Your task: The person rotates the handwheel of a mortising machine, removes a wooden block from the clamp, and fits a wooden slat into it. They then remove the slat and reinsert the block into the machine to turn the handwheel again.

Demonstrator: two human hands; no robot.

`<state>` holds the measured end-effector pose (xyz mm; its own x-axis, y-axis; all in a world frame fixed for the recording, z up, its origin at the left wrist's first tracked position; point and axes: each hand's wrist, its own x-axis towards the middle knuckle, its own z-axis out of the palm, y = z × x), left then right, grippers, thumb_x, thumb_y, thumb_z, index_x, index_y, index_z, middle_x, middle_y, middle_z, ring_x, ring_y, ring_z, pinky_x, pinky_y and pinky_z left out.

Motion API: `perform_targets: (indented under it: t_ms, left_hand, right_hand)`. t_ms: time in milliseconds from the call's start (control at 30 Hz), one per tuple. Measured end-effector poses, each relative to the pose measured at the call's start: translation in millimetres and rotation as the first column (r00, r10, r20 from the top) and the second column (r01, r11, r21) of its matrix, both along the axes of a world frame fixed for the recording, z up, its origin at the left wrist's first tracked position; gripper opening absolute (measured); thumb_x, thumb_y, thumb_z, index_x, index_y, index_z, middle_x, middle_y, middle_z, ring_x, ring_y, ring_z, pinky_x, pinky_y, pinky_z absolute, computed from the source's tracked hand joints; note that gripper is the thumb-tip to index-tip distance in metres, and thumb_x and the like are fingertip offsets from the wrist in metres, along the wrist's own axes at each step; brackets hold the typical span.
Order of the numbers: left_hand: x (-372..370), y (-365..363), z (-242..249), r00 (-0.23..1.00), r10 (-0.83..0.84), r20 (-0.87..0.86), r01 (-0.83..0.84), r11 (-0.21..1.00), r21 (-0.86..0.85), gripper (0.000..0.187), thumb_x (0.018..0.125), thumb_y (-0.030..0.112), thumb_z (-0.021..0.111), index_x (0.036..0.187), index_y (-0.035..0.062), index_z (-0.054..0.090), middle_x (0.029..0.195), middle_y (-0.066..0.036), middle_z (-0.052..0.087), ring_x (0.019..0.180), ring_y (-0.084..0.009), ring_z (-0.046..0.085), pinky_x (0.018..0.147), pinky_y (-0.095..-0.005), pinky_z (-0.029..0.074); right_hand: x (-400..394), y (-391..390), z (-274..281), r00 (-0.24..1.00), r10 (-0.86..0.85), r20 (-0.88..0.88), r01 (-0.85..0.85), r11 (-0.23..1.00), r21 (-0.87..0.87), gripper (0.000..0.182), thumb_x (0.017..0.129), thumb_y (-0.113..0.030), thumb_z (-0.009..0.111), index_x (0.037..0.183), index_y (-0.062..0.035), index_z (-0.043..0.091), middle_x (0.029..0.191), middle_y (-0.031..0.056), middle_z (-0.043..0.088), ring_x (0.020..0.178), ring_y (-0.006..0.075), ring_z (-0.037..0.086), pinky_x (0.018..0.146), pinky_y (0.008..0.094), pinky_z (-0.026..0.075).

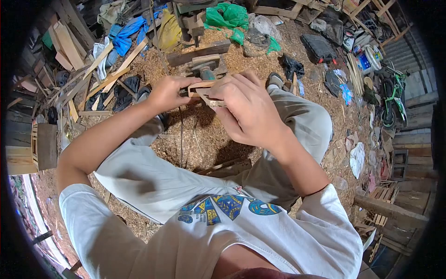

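Out in front of my knees, both hands meet at a small light-brown wooden piece [201, 85] with a squared notch at its left end. My left hand [168, 94] is closed on that end, its thumb and fingers next to a dark part. From the right, my right hand [251, 109] is bent over the piece, fingers curled round a thin flat strip [211, 100] with a pale, rough end; I cannot tell what the strip is. Just beyond the hands sits a green-bodied tool [206, 73] beside wooden blocks, partly hidden by my fingers.
Wood shavings [195, 139] cover the ground between my legs. A dark wooden beam [199, 53] lies beyond the hands. Loose planks [109, 69] lean at left. A green plastic bag [227, 16], a black case [318, 48] and a small green motorbike [394, 100] stand farther off.
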<state>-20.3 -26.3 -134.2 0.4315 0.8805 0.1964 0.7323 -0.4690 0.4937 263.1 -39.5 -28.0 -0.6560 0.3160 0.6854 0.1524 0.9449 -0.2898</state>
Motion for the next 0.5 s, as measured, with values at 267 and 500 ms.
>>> perform_targets:
  t_ms: [267,500]
  left_hand:
    - [4,-1,3,0.999,-0.007,0.038,0.008,0.999,-0.035,0.064,0.075,0.012,0.086,0.137,0.0076,0.071,0.127,-0.019,0.075,0.115,-0.0361,0.074,0.099,-0.0424,0.059]
    - [-1,3,-7,0.997,-0.009,0.083,0.004,0.999,0.053,0.058,0.077,0.026,0.091,0.129,0.0073,0.074,0.117,-0.019,0.077,0.104,-0.0382,0.075,0.093,-0.0439,0.060]
  right_hand:
    - [-11,-1,-26,0.999,0.027,-0.029,-0.028,0.999,-0.034,0.039,0.081,0.003,0.074,0.114,-0.0064,0.058,0.113,0.0136,0.066,0.103,0.0364,0.067,0.086,0.0487,0.051]
    - [-10,1,-20,0.992,-0.012,-0.128,0.008,1.000,-0.029,0.032,0.087,-0.005,0.070,0.116,-0.0044,0.058,0.113,0.0184,0.065,0.101,0.0392,0.065,0.088,0.0497,0.051]
